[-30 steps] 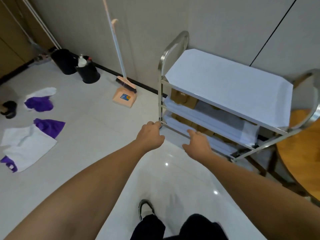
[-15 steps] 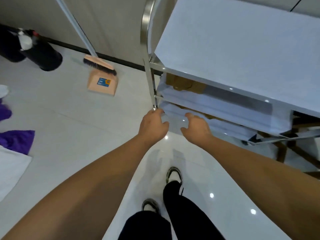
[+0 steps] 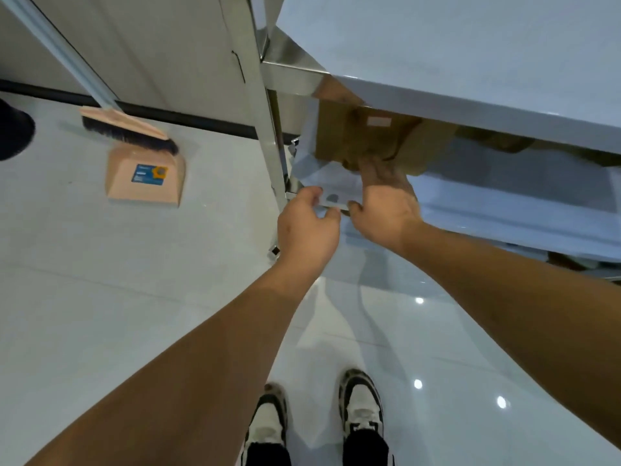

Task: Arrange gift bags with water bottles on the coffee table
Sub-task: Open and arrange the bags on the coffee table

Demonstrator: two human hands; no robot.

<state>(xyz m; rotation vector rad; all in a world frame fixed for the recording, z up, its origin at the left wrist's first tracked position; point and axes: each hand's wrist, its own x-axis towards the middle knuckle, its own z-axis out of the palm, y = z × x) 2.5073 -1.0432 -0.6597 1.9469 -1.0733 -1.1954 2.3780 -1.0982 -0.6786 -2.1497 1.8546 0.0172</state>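
floor: glossy pale tile (image 3: 134, 297), ceiling-light glints on it; person stands at a steel cart, feet near its corner.
shoes: 2 (image 3: 361, 403), bottom of view.
left hand: (image 3: 307, 223) at the corner of the middle shelf (image 3: 504, 203), fingers curled, thumb and forefinger by the shelf lip; pinching it or just touching, cannot tell.
right hand: (image 3: 386, 203) reaching onto the same shelf, thumb under the edge, fingers stretched forward to the brown bags (image 3: 366, 136); not closed round them.
change: view has dropped and closed in over the last second; both hands went from hovering near the lower shelf edge to the middle shelf, right one now at the bags.
meaning: looks like pickup of bags is starting; nothing lifted yet, coffee table not in view.
bags: brown paper stack, count unreadable; more brown further along the shelf.
bottles: 0 visible.
cart: 1 (image 3: 268, 136); white-lined shelves.
far: 1 broom (image 3: 131, 134), 1 dustpan (image 3: 146, 178), 1 dark bin (image 3: 13, 132) at left edge.
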